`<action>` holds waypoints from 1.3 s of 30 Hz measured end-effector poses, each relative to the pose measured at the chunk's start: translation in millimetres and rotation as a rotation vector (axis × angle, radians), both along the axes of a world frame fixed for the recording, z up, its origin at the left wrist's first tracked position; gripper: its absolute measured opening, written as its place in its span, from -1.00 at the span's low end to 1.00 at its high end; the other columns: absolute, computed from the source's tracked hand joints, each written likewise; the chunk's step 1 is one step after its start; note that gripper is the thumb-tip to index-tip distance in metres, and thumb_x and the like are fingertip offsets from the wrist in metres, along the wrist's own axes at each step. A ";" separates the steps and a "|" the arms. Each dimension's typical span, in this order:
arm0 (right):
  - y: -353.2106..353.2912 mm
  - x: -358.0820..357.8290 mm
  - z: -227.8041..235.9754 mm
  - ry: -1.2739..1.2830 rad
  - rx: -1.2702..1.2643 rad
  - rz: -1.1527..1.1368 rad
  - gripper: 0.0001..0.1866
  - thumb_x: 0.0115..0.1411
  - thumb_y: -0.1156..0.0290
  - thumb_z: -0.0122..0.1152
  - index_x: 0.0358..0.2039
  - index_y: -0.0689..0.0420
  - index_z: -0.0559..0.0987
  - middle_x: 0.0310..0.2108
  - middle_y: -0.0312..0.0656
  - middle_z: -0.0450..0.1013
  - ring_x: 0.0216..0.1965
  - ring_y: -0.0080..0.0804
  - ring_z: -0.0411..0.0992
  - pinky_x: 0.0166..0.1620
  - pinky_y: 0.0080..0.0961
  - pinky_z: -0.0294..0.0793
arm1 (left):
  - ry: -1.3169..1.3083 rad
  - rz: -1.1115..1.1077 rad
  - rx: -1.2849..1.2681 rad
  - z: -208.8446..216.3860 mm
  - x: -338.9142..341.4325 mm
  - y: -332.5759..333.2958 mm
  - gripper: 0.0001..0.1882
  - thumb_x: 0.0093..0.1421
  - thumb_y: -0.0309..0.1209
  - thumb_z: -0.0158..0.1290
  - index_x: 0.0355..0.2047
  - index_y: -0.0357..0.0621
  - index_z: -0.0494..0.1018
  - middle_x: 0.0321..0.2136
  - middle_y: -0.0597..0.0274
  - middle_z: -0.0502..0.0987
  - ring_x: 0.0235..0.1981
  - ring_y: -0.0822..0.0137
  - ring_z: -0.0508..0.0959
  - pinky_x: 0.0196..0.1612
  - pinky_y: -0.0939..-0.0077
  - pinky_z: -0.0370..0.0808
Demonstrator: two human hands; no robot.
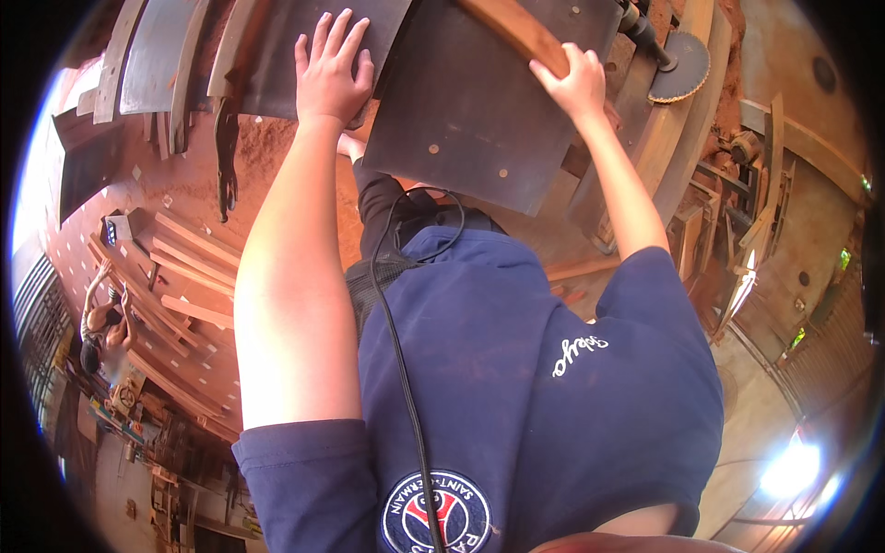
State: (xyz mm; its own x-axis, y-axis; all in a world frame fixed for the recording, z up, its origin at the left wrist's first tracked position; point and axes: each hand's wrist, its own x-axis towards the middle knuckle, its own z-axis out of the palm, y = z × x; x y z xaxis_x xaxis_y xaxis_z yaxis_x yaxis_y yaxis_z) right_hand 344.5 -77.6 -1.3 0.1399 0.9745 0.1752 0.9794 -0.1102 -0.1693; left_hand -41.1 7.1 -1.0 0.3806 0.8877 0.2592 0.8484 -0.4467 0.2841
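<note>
My right hand point(576, 85) is closed around the near end of a reddish-brown wooden piece point(516, 29), which runs up and left out of the picture over a dark metal machine table point(461, 120). Fingers spread and pointing away, my left hand point(334, 74) is over the dark plate point(387, 18) left of the gap in the table. It holds nothing; whether the palm touches the metal is hidden. A round toothed saw blade point(680, 69) sits on a shaft to the right of my right hand.
Curved wooden pieces point(235, 46) lie at the upper left. Long boards point(189, 267) rest on the floor at left, near a crouching person point(106, 323). Wooden beams point(678, 138) stand by the blade, with sawdust around. A black cable point(396, 323) hangs down my shirt.
</note>
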 end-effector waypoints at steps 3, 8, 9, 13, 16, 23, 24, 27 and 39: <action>-41.4 -37.3 23.7 0.044 -0.063 0.182 -0.40 -0.13 -0.08 0.55 -0.23 0.09 0.57 -0.30 -0.19 0.51 -0.23 -0.14 0.44 -0.13 -0.19 0.41 | -0.003 0.008 -0.008 -0.8 -0.2 -3.3 -0.47 0.31 -0.24 -0.02 0.31 0.25 0.37 0.38 0.37 0.30 0.44 0.25 0.19 0.46 0.00 0.00; -105.4 -66.0 30.3 0.102 -0.244 0.483 -0.40 -0.31 0.09 0.56 -0.23 0.06 0.56 -0.32 -0.29 0.47 -0.23 -0.23 0.37 -0.12 -0.25 0.37 | -0.021 0.009 -0.006 0.9 -0.2 -2.8 -0.47 0.31 -0.25 -0.02 0.30 0.25 0.38 0.37 0.36 0.31 0.44 0.25 0.20 0.46 0.00 0.02; -107.0 -68.5 31.7 0.087 -0.289 0.473 -0.39 -0.30 0.10 0.57 -0.21 0.05 0.56 -0.31 -0.30 0.47 -0.23 -0.22 0.37 -0.12 -0.26 0.37 | -0.013 0.015 -0.011 0.9 -2.2 -4.7 -0.47 0.31 -0.25 -0.02 0.30 0.25 0.38 0.37 0.36 0.32 0.44 0.24 0.20 0.46 0.00 0.02; -95.8 -61.4 28.7 0.042 -0.219 0.475 -0.41 -0.26 0.06 0.56 -0.21 0.02 0.57 -0.30 -0.31 0.47 -0.22 -0.23 0.39 -0.12 -0.23 0.36 | -0.019 0.017 -0.012 -0.2 -1.1 -4.3 -0.48 0.30 -0.23 -0.03 0.29 0.24 0.39 0.36 0.36 0.33 0.44 0.24 0.20 0.47 -0.01 0.00; -52.6 -34.5 20.6 -0.055 -0.147 0.349 -0.42 -0.11 -0.11 0.50 -0.20 0.02 0.58 -0.26 -0.29 0.51 -0.24 -0.20 0.42 -0.14 -0.24 0.36 | -0.022 0.011 -0.008 -0.9 -2.2 -3.3 -0.49 0.30 -0.22 -0.04 0.28 0.23 0.40 0.36 0.36 0.33 0.43 0.22 0.21 0.47 -0.03 0.00; 70.7 6.7 14.9 -0.064 -0.006 -0.156 -0.35 0.04 -0.22 0.39 -0.21 0.17 0.58 -0.28 0.03 0.60 -0.16 0.07 0.55 -0.10 -0.06 0.53 | -0.013 -0.017 0.017 0.3 0.8 1.0 -0.49 0.31 -0.24 -0.03 0.29 0.22 0.40 0.36 0.33 0.33 0.43 0.21 0.21 0.45 -0.02 0.03; 73.6 -8.0 26.6 -0.024 0.006 -0.216 -0.35 0.06 -0.15 0.40 -0.17 0.23 0.56 -0.24 0.15 0.58 -0.13 0.18 0.55 -0.07 0.00 0.54 | -0.020 -0.014 0.021 -0.8 0.1 1.5 -0.49 0.31 -0.24 -0.03 0.28 0.22 0.40 0.36 0.33 0.33 0.43 0.20 0.21 0.45 -0.02 0.03; 58.5 -9.6 10.0 0.015 0.072 -0.158 -0.38 0.01 -0.14 0.45 -0.21 0.18 0.59 -0.22 0.13 0.57 -0.10 0.16 0.54 -0.07 -0.02 0.54 | -0.029 -0.017 0.021 -1.8 -1.5 -2.1 -0.50 0.31 -0.23 -0.03 0.28 0.22 0.40 0.36 0.33 0.34 0.42 0.20 0.22 0.45 -0.01 0.03; -90.2 -57.1 34.2 0.043 -0.338 0.723 -0.40 -0.27 0.06 0.52 -0.19 0.04 0.58 -0.29 -0.26 0.44 -0.18 -0.23 0.40 -0.06 -0.24 0.35 | 0.014 -0.010 -0.010 -4.4 -3.0 -2.9 -0.46 0.33 -0.40 -0.12 0.32 0.25 0.35 0.38 0.37 0.30 0.45 0.23 0.18 0.46 0.02 0.00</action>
State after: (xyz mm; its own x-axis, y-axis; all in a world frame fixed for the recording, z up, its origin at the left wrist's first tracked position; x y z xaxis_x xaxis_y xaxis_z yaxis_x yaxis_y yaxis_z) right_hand 287.4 -167.9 32.9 -0.5469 0.8258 -0.1376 0.8213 0.4975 -0.2791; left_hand -44.2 4.2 -5.4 0.3927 0.8863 0.2454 0.8479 -0.4523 0.2766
